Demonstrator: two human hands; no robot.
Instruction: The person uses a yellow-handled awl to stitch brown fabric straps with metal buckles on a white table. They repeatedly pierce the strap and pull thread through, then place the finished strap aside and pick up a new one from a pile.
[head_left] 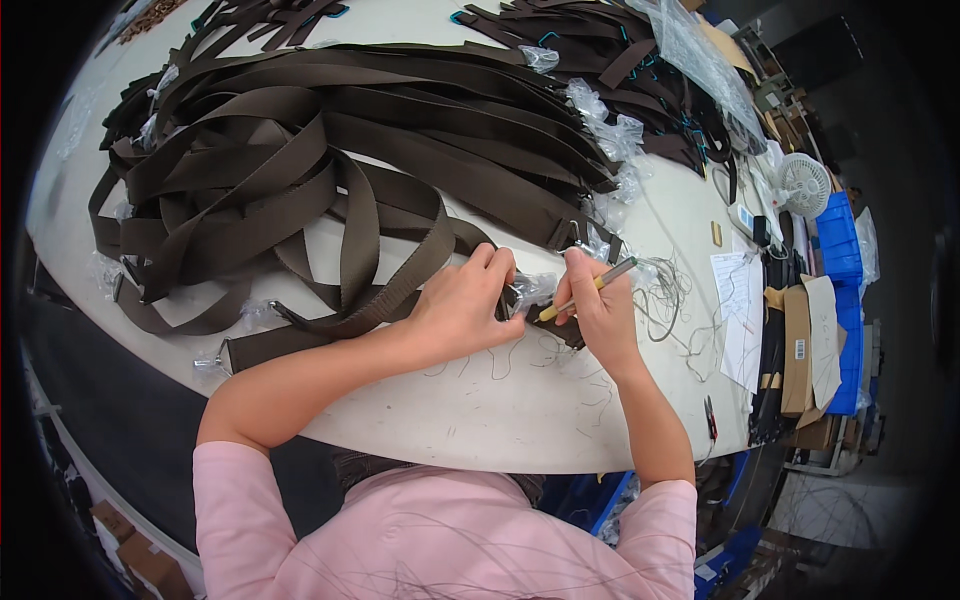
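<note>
My left hand [465, 300] grips the end of a dark olive-brown webbing strap [390, 285] at a fitting wrapped in clear plastic [530, 290], its fingers curled. My right hand [598, 310] holds a slim pen-like tool [615, 271] with a silver-grey body and yellow lower part, slanted so its lower end is at the strap beside my left fingers; whether it touches is unclear. A large heap of the same straps [230, 200] covers the left and back of the white table [470, 410], some ends wrapped in plastic. Loose threads [660, 295] lie right of my right hand.
More straps with teal hooks [640, 75] and a plastic sheet [700, 60] lie at the back. At the right are a white fan [803, 183], papers [735, 320], red-handled snips [710, 418], cardboard [795, 350] and blue bins [845, 250]. Boxes [140, 550] stand below left.
</note>
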